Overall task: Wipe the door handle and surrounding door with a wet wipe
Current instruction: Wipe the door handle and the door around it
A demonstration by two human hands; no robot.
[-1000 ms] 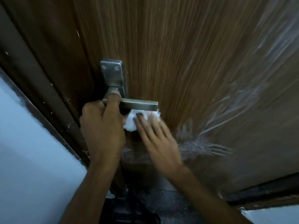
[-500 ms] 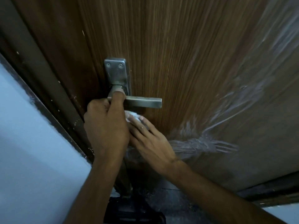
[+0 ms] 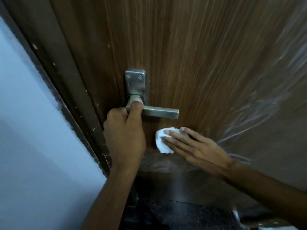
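From the head camera, looking down the wooden door point(image 3: 191, 55), the left hand point(image 3: 124, 135) is wrapped around the inner end of the metal lever handle point(image 3: 159, 112), thumb laid up on the neck just under the screwed backplate point(image 3: 135, 82), holding the door steady. The right hand point(image 3: 194, 146) lies flat and spread on the wood below the lever, its fingers point(image 3: 172, 138) pressing a crumpled white wet wipe point(image 3: 162, 143) against the panel; it pins the wipe rather than pinching it. The wipe sits just beneath the free end of the lever, not touching it. It looks soft, light and limp, likely to bunch or slip out from under the fingers, so steady flat pressure seems the best way to drive it. The lever is rigid and smooth; I would fold the wipe around the bar. Crinkled plastic film point(image 3: 257, 105) covers the door's right side and could snag.
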